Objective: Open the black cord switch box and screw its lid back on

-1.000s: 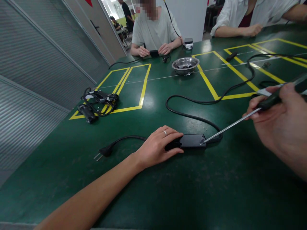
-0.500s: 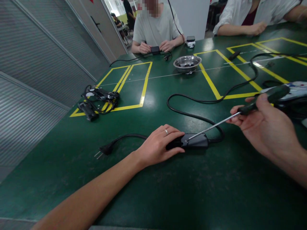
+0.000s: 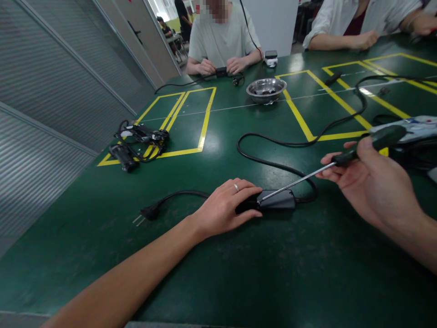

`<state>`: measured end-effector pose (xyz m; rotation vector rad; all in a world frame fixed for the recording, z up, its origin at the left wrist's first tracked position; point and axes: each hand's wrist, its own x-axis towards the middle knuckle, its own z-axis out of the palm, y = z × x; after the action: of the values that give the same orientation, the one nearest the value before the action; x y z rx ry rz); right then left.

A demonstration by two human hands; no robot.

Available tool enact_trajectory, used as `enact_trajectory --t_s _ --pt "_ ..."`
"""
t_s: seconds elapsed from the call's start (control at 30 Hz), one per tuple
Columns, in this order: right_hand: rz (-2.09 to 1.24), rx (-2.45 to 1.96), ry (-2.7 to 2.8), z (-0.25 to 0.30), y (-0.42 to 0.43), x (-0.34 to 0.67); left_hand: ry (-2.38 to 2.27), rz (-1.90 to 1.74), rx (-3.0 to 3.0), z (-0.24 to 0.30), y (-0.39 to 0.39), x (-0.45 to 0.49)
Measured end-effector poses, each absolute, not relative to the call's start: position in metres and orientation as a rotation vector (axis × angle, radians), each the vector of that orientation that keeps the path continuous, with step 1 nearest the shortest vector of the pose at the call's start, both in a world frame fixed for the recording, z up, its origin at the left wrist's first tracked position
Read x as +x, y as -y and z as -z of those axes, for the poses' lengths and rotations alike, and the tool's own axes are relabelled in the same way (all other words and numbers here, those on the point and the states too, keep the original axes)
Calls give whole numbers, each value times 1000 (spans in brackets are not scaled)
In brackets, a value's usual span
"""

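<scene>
On the green table lies a black power adapter (image 3: pixel 278 200), a small box with a cord at each end. My left hand (image 3: pixel 230 203), with a ring on one finger, grips the adapter's left part and hides some of it. A two-pin plug (image 3: pixel 150 212) lies to the left on its short cord. In my right hand (image 3: pixel 382 187) is a screwdriver (image 3: pixel 353 153) with a dark handle, held at a slant. Its metal shaft runs down to the left, and the tip rests on the adapter's top beside my left fingertips.
A metal bowl (image 3: pixel 266 91) with small dark pieces stands at the back. Tangled black cables (image 3: pixel 141 136) lie on the left, over yellow tape. A long black cord (image 3: pixel 273 142) winds rightward. Opposite, a person's hands (image 3: pixel 235 65) hold a small black box (image 3: pixel 221 71); another person sits at right.
The screwdriver and my right hand have moved slightly left, and the tip has shifted left along the adapter toward my left fingers. My left hand stays on the adapter.
</scene>
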<state>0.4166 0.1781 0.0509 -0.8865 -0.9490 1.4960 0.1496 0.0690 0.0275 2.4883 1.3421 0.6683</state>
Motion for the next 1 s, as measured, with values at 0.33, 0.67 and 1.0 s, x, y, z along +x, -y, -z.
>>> enact_trajectory --t_s 0.33,0.67,1.0 --pt "-1477 -869 1019 -53 -171 412 -1356 -867 2585 -28 -64 151" --pt "-1360 -806 1040 -56 -175 418 -1356 -829 2549 -28 -64 151" --pt "-1179 -750 1326 -68 -162 422 -1356 -680 2441 -27 -68 152"
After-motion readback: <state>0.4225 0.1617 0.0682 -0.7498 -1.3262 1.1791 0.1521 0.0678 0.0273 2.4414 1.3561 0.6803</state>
